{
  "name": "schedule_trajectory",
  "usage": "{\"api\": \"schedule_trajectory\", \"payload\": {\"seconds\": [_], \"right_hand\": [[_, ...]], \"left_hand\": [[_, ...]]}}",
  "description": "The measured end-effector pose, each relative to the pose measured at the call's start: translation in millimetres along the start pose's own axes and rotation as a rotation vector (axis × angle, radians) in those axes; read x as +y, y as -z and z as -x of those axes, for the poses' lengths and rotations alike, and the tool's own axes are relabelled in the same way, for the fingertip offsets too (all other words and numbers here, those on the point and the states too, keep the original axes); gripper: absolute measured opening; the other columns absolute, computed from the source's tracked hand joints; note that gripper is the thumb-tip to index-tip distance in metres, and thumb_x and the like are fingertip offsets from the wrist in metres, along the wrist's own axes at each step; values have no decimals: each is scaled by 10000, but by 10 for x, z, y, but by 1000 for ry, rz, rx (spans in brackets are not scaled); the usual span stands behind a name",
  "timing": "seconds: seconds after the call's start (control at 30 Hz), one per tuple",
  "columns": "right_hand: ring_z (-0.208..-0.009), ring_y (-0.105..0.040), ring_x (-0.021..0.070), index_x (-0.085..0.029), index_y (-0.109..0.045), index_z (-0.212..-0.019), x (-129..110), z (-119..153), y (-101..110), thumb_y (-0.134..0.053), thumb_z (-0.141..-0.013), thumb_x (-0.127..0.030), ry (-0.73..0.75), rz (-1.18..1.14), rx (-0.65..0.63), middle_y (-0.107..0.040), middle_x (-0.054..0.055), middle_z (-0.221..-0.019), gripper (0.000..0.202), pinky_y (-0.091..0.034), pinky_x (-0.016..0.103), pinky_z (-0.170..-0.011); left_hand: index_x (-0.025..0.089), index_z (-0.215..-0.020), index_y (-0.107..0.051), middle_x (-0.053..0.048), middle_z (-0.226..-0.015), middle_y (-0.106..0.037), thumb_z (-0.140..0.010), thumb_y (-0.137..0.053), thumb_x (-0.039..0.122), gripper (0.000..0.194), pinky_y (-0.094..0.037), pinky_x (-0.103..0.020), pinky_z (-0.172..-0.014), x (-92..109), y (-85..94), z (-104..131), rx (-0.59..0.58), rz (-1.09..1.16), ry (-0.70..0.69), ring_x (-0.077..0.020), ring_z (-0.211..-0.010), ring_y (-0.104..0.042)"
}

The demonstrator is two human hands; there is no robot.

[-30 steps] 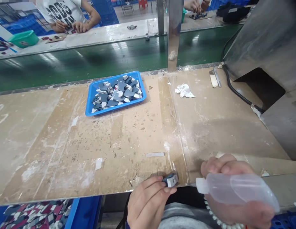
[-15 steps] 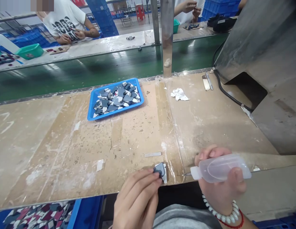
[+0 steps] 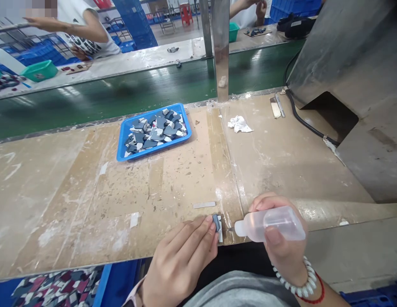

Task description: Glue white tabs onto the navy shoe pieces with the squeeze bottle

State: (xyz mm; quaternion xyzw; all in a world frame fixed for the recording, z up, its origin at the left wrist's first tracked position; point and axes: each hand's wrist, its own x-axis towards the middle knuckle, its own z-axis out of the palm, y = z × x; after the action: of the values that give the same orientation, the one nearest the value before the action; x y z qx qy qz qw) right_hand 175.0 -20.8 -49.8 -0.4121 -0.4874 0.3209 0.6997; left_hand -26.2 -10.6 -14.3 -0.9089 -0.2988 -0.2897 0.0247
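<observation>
Near the front edge of the worktable, my left hand is closed, its fingertips pressing on a small blue-grey and white piece. Those fingers cover much of the piece. Wrapped in my right hand is a translucent squeeze bottle with a white cap and a thin needle tip. The bottle lies nearly level, its needle pointing left and ending just right of the piece. A flat grey strip rests on the table a little beyond my left fingers.
A blue tray full of blue-grey and white pieces sits farther back. Crumpled white paper lies right of it. A metal housing stands at the right, a metal post behind. Across the green belt a person raises an arm.
My right hand has brought the bottle left, its needle now close to the piece. My left fingers have slid farther over the piece. The co-worker across the belt has lifted an arm.
</observation>
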Motion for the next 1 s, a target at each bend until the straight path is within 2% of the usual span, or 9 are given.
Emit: {"api": "schedule_trajectory", "payload": {"seconds": [0.17, 0.27, 0.5, 0.73, 1.0], "right_hand": [[-752, -622, 162, -204, -646, -950, -18, -34, -13, -758, -874, -486, 77, 45, -14, -618, 8, -810, 313, -529, 282, -632], [-748, -644, 172, -196, -652, -965, -20, -43, -20, -753, -880, -468, 144, 84, -33, -641, 24, -819, 302, -544, 293, -615], [-736, -680, 198, -191, -652, -970, -24, -46, -39, -747, -886, -490, 190, 140, -83, -665, 41, -795, 325, -569, 319, -612], [-731, -694, 207, -192, -673, -994, -40, -57, -38, -760, -873, -521, 180, 123, -93, -697, 55, -794, 361, -582, 319, -597], [-728, -693, 205, -205, -683, -1038, 3, -3, -19, -772, -861, -522, 171, 106, -90, -698, 51, -812, 374, -573, 318, -587]], "left_hand": [[79, -940, -698, -83, -917, -773, -918, -697, 5, 77, -604, -295, -808, -52, -94, 5, 80, 142, 89, -178, -898, -744], [94, -921, -686, -87, -901, -753, -906, -699, 6, 89, -606, -282, -780, -93, -94, -8, 75, 260, 147, -174, -887, -730], [146, -905, -698, -68, -915, -749, -932, -660, 39, 117, -613, -276, -759, -183, -61, -58, 32, 435, 264, -167, -853, -725], [179, -870, -731, -54, -839, -761, -934, -664, 76, 138, -605, -303, -684, -210, -73, -82, 22, 504, 343, -182, -759, -729], [174, -817, -731, -51, -821, -762, -940, -657, 85, 169, -588, -310, -693, -203, -86, -62, 28, 531, 398, -175, -740, -723]]}}
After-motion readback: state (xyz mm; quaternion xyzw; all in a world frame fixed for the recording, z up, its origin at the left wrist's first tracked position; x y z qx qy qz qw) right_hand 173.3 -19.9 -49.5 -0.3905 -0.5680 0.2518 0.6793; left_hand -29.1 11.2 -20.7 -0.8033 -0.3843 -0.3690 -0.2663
